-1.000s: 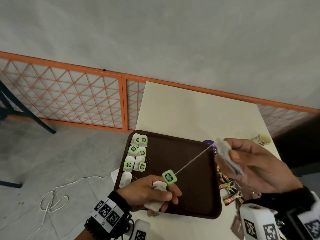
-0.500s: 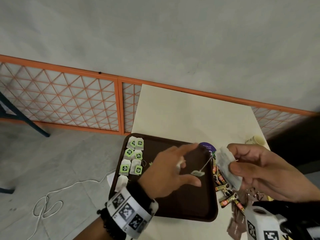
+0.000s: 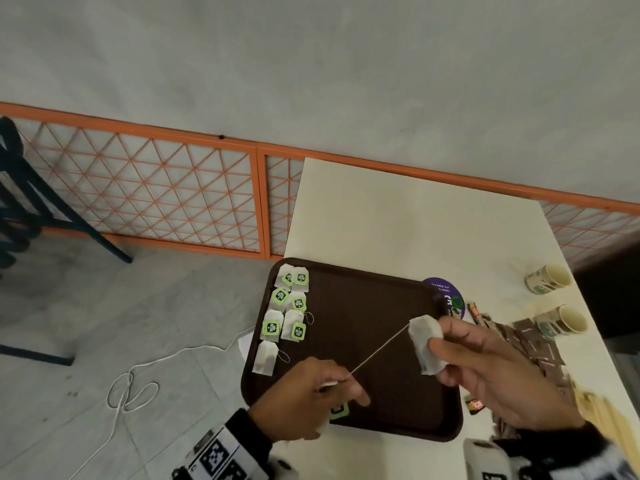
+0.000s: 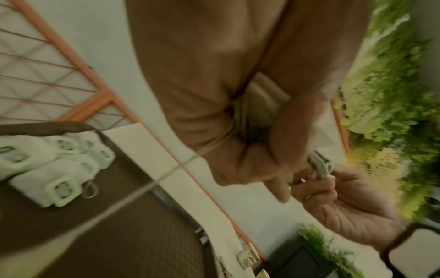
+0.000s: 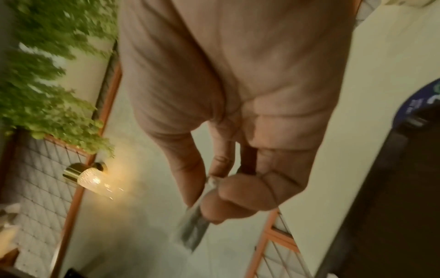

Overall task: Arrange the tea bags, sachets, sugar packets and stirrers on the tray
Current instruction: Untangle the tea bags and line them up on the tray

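Observation:
A dark brown tray (image 3: 367, 306) lies on the cream table. Several tea bags with green tags (image 3: 289, 306) sit in two columns at its left edge. My right hand (image 3: 485, 368) pinches a white tea bag (image 3: 424, 341) above the tray's right side. Its string (image 3: 377, 351) runs taut down-left to my left hand (image 3: 311, 396), whose curled fingers grip the string and a bundle, with a green tag (image 3: 338, 410) showing beneath. In the left wrist view the string (image 4: 142, 188) wraps round a pale packet (image 4: 264, 105) in my left palm. The tea bag (image 5: 192, 225) is blurred in the right wrist view.
Brown sachets and small packets (image 3: 530, 348) are heaped right of the tray. Two paper cups (image 3: 549, 278) (image 3: 564, 322) lie on their sides near the table's right edge. A purple round sticker (image 3: 445, 296) peeks from under the tray. A white cable (image 3: 138, 382) lies on the floor.
My left hand reached toward the tea bag, then drew back down-left, pulling the string taut again. The right hand kept its hold on the bag and dropped slightly. The camera view shifted.

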Action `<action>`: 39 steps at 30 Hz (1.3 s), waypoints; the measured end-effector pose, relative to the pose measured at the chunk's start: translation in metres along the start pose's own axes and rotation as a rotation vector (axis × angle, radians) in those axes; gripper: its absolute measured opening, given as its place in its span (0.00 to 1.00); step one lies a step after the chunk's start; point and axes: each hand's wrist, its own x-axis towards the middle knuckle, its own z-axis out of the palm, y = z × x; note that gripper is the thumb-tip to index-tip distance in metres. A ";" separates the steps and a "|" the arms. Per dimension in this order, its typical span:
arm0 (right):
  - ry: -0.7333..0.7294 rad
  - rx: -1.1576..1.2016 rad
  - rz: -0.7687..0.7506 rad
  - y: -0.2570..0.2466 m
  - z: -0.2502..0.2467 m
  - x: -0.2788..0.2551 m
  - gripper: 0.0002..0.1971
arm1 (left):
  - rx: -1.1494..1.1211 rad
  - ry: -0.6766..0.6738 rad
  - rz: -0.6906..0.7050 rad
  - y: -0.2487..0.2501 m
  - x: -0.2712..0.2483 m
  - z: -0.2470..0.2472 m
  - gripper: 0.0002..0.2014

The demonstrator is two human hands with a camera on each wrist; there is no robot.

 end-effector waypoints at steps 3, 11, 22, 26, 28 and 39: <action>-0.079 -0.033 0.041 0.016 0.017 0.012 0.16 | -0.296 0.159 -0.132 -0.010 -0.007 -0.007 0.08; 0.071 -0.659 0.039 0.047 0.079 0.035 0.04 | -0.691 0.464 -0.181 -0.014 -0.008 -0.014 0.14; -0.192 -0.051 0.241 0.076 0.108 0.045 0.09 | -0.411 0.560 -0.068 -0.023 -0.016 -0.008 0.09; -0.151 -0.102 0.241 0.091 0.119 0.052 0.12 | -0.444 0.529 -0.105 -0.037 -0.025 -0.011 0.09; -0.123 -0.101 0.229 0.097 0.121 0.057 0.11 | -0.494 0.572 -0.136 -0.043 -0.031 -0.015 0.05; -0.094 -0.298 0.148 0.114 0.110 0.084 0.02 | -0.422 0.484 -0.321 -0.070 -0.027 -0.023 0.09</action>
